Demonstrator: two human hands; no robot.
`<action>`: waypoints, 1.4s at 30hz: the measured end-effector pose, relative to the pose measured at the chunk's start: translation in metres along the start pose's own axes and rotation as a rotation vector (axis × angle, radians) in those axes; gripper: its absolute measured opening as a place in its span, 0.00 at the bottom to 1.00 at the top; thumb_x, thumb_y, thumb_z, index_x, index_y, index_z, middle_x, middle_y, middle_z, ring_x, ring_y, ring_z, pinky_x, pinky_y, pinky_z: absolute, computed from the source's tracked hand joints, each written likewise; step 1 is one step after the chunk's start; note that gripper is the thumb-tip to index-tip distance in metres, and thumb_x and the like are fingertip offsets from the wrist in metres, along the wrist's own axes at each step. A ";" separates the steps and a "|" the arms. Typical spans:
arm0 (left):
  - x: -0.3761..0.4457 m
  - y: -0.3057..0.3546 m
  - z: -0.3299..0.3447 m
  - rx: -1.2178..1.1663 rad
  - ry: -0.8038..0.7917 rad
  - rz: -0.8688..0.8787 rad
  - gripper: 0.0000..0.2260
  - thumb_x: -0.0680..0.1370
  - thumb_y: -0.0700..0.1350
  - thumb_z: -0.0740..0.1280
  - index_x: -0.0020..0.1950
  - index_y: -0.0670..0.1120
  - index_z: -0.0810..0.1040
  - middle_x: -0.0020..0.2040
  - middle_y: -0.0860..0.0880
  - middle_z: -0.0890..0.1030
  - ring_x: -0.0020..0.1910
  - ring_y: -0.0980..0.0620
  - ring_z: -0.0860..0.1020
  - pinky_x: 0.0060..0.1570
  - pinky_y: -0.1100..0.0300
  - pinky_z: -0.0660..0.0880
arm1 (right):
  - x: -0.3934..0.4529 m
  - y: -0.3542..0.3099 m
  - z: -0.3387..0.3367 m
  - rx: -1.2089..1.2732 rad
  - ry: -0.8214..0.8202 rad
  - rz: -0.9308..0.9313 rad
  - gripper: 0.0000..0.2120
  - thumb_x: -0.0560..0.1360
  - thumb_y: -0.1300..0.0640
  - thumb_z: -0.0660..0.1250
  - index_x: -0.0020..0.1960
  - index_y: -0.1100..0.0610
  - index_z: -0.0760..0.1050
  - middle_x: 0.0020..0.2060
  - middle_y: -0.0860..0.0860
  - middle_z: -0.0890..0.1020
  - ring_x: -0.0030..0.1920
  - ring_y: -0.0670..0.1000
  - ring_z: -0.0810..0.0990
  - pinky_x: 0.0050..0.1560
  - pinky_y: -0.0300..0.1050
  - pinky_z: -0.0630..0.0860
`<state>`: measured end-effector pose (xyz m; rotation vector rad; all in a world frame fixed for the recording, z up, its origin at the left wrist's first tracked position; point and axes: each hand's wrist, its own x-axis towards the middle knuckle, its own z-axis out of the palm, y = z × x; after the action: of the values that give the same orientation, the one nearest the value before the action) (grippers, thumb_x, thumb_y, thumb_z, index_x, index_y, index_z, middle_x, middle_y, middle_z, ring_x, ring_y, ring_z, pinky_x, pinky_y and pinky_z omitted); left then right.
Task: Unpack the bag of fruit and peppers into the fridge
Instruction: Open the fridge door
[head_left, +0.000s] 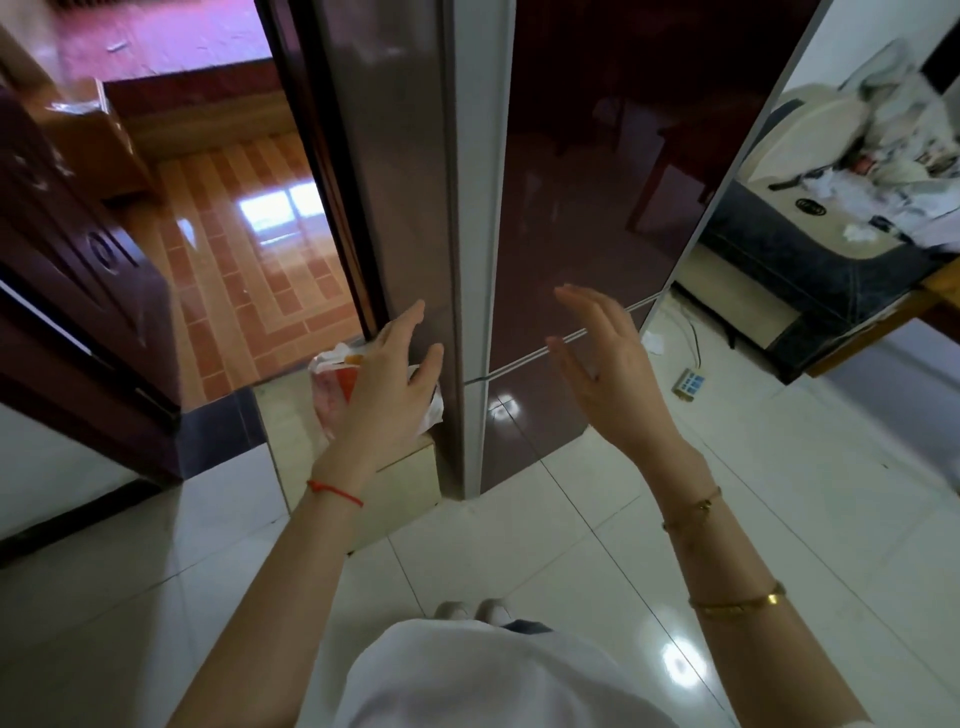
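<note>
A tall fridge (571, 208) with glossy dark-brown doors stands straight ahead, both doors closed. To its left a white and red plastic bag (332, 384) rests on a pale low box (405, 483); its contents are hidden. My left hand (389, 384) hovers just above and in front of the bag, fingers spread, holding nothing. My right hand (602, 364) is raised in front of the fridge door near the seam between upper and lower doors, palm turned left, fingers apart and empty.
A dark wooden door (78, 270) stands open on the left onto a room with an orange tiled floor (249, 249). A cluttered sofa (841, 208) sits at the right. A power strip (688, 384) and cable lie on the white floor tiles.
</note>
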<state>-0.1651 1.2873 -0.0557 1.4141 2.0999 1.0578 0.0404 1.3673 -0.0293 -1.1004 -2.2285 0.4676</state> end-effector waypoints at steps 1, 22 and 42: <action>0.010 0.000 0.004 -0.016 0.002 -0.003 0.24 0.83 0.48 0.61 0.79 0.51 0.60 0.77 0.51 0.65 0.76 0.49 0.65 0.74 0.51 0.66 | 0.012 0.000 0.000 -0.018 0.022 -0.046 0.22 0.80 0.54 0.63 0.72 0.57 0.67 0.70 0.52 0.70 0.73 0.52 0.66 0.73 0.51 0.65; 0.138 0.014 0.047 -0.019 -0.049 -0.049 0.30 0.83 0.54 0.59 0.80 0.42 0.55 0.77 0.40 0.64 0.76 0.40 0.65 0.73 0.47 0.63 | 0.186 -0.028 0.022 -0.389 0.228 -0.492 0.30 0.80 0.57 0.61 0.78 0.58 0.55 0.79 0.55 0.55 0.79 0.57 0.50 0.78 0.55 0.53; 0.080 0.024 0.055 0.075 -0.038 0.307 0.09 0.83 0.49 0.58 0.59 0.47 0.74 0.46 0.50 0.80 0.40 0.58 0.79 0.44 0.63 0.76 | 0.123 -0.003 0.009 -0.326 0.550 -0.419 0.33 0.77 0.52 0.69 0.75 0.60 0.57 0.75 0.59 0.60 0.78 0.57 0.53 0.76 0.61 0.58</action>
<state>-0.1458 1.3846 -0.0653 1.8221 1.9558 1.0613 -0.0256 1.4637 0.0101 -0.7542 -1.9835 -0.3496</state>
